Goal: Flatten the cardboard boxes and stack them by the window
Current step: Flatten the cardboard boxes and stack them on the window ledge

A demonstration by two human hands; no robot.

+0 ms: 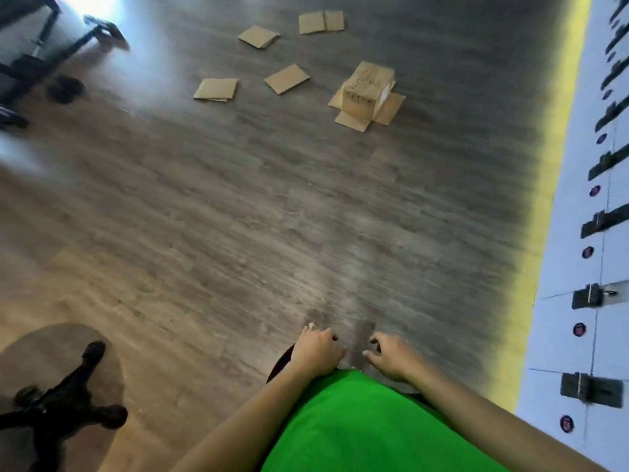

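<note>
One brown cardboard box [367,92], unflattened, sits on the floor in the upper right of the frame, closed side up, dark print on its top and near face, its flaps splayed flat on the floor around its base. Four flattened brown cardboard pieces lie apart from each other to its left and above it: one flat piece [287,78] just left of the box, one flat piece [215,89] further left, one flat piece [259,36] above those, and a creased double-panel piece [321,21] near the top edge. None of them touch; nothing is stacked.

All of it rests on a grey-brown wood-plank floor [238,216] that fills most of the frame. Both hands are at lower centre, well apart from the cardboard. Left hand [318,352] has fingers curled loosely and holds nothing. Right hand [391,356] is the same, fingers loosely curled, nothing in it. The hands are near each other with a gap between them, both above a bright green garment [357,427] at the bottom edge. Bare forearms run down to the bottom corners.

A black wheeled chair base [64,400] stands at lower left on a round mat. Dark blurred furniture legs [41,52] sit at upper left beside a bright glare on the floor. A white panelled surface with dark latches and small round marks [595,267] runs down the right edge, bordered by a yellow strip [544,233]. Frame is motion-blurred.
</note>
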